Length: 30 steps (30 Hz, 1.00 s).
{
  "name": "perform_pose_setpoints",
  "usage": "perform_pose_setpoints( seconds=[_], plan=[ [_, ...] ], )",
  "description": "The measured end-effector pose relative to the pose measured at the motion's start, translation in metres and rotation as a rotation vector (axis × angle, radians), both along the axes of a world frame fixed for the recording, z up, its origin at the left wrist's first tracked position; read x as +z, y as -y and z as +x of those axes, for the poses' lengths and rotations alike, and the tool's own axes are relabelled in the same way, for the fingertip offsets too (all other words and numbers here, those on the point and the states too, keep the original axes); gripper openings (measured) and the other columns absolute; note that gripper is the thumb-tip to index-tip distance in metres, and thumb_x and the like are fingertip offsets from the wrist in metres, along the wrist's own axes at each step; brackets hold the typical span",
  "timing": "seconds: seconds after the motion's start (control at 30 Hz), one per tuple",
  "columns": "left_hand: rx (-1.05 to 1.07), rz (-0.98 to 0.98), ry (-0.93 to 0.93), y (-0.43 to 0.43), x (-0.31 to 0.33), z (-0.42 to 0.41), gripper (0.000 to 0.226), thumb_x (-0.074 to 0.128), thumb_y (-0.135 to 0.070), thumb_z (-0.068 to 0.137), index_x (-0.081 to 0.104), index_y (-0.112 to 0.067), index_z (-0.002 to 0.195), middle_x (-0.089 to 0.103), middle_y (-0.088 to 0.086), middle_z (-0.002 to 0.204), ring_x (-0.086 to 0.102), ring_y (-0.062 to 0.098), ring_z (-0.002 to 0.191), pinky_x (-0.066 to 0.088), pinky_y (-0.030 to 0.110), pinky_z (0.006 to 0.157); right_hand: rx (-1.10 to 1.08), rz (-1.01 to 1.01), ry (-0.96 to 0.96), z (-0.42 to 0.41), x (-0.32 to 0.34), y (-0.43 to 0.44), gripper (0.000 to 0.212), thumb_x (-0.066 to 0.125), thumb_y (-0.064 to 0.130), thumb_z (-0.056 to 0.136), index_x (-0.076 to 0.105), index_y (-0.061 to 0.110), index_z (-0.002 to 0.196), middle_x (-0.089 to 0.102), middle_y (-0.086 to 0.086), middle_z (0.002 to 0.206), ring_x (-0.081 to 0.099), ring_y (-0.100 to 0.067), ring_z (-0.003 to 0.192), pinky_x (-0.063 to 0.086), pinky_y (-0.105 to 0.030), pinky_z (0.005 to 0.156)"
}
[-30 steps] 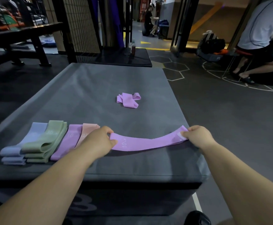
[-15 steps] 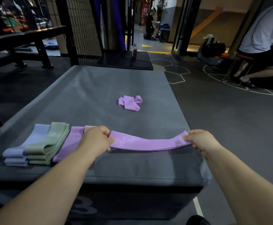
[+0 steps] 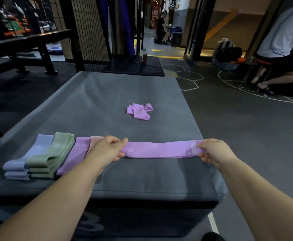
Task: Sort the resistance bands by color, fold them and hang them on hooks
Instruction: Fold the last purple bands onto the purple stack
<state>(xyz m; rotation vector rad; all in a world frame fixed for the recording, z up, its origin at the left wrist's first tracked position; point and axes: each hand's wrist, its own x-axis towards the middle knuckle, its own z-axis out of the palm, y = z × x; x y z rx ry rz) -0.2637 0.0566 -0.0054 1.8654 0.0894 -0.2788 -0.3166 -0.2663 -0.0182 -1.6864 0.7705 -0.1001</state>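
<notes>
A purple resistance band (image 3: 161,150) is stretched flat and straight just above the near part of the grey padded box (image 3: 107,94). My left hand (image 3: 105,150) pinches its left end and my right hand (image 3: 213,152) pinches its right end. To the left lie folded bands side by side: lavender-blue ones (image 3: 29,159), green ones (image 3: 53,153), a purple one (image 3: 74,155) and a peach one (image 3: 95,141) partly hidden behind my left hand. Another purple band (image 3: 139,111) lies crumpled in the middle of the box.
A lower black platform (image 3: 135,66) with a bottle (image 3: 144,56) stands beyond the box. A wire mesh rack (image 3: 88,28) and a dark bench (image 3: 25,47) are at the back left. A person (image 3: 285,49) sits at the far right on the gym floor.
The band sagged on the box a second ago; both hands have lifted it and pulled it taut and straight.
</notes>
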Motion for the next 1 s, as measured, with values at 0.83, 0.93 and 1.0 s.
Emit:
perform_pose_setpoints(
  seconds=[0.83, 0.93, 1.0],
  plan=[
    [-0.273, 0.762, 0.242, -0.004, -0.019, -0.004, 0.056, 0.044, -0.004, 0.085, 0.047, -0.039, 0.128, 0.048, -0.011, 0.12, 0.056, 0.017, 0.098, 0.052, 0.037, 0.085, 0.127, -0.58, -0.213, -0.01, -0.006, 0.005, 0.017, 0.074, 0.02, 0.08, 0.064, 0.018, 0.094, 0.067, -0.004, 0.092, 0.062, -0.024, 0.086, 0.044, -0.028, 0.073],
    [-0.307, 0.862, 0.252, -0.002, -0.019, -0.008, 0.058, 0.042, -0.005, 0.083, 0.043, -0.037, 0.131, 0.045, -0.013, 0.12, 0.056, 0.018, 0.097, 0.053, 0.04, 0.082, 0.142, -0.697, -0.243, -0.013, -0.004, 0.001, 0.013, 0.069, 0.027, 0.083, 0.06, 0.023, 0.09, 0.065, -0.003, 0.098, 0.056, -0.024, 0.088, 0.041, -0.028, 0.075],
    [-0.341, 0.963, 0.286, 0.003, -0.017, -0.011, 0.054, 0.042, -0.005, 0.085, 0.042, -0.031, 0.132, 0.043, -0.007, 0.129, 0.051, 0.02, 0.112, 0.049, 0.038, 0.088, 0.139, -0.733, -0.262, -0.014, -0.003, 0.002, 0.015, 0.068, 0.029, 0.085, 0.059, 0.021, 0.094, 0.065, -0.005, 0.102, 0.053, -0.024, 0.087, 0.04, -0.029, 0.075]
  ],
)
